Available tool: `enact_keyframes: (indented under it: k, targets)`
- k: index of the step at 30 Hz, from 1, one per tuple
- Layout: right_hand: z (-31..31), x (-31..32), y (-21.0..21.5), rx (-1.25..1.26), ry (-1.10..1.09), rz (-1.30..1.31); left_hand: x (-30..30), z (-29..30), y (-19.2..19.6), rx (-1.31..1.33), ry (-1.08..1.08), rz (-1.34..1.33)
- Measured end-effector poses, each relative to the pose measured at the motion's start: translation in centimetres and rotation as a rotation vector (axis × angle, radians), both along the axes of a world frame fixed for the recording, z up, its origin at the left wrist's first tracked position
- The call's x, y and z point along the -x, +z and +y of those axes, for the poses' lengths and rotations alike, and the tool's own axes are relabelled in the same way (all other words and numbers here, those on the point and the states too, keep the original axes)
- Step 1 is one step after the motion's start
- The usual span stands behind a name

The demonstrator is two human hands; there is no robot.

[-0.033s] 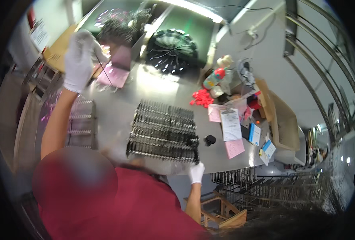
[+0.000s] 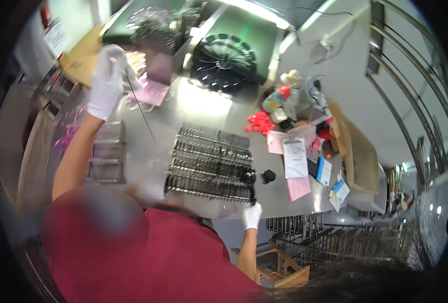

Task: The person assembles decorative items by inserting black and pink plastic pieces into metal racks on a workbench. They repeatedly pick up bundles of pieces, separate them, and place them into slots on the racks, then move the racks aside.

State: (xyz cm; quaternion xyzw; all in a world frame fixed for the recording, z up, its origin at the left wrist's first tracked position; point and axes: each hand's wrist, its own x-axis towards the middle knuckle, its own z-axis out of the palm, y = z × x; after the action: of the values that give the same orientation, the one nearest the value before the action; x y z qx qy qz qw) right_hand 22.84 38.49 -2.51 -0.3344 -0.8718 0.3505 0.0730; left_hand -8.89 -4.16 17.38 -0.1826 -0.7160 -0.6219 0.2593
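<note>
Upper left: your left hand (image 2: 108, 83) pinches upper end of rod (image 2: 142, 111), likely keeping length free. Lower centre: right hand (image 2: 252, 216) at corner of rack (image 2: 208, 162), perhaps steadying; grip indiscernible.

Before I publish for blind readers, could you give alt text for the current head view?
White-gloved left hand holds a thin dark rod; the right hand is at the near right corner of a ribbed rack on a metal table.

Left hand (image 2: 107, 83), right hand (image 2: 252, 217): white gloves. Shirt (image 2: 188, 257): deep red. Rod (image 2: 143, 116): dark. Rack (image 2: 208, 165): black, banded with silver rows. Desk (image 2: 145, 159): silver-grey. Small pieces (image 2: 260, 122): bright red. Bottle (image 2: 272, 103): teal, red top. Sheet (image 2: 298, 188): pink. Booklets (image 2: 324, 170), 2: blue, white. Stool (image 2: 293, 279): light brown.
</note>
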Motion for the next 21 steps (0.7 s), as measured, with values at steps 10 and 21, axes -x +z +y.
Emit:
enact_keyframes:
  k: [10, 21]
  targets:
    - [9.9, 3.7, -5.1, 0.07, 0.092, 0.029, -7.0, -4.3, -10.5, -0.631, 0.141, -0.779]
    - [10.8, 5.1, -3.5, 0.178, 0.148, 0.071, -10.9, -5.8, -16.7, -0.924, 0.366, -0.946]
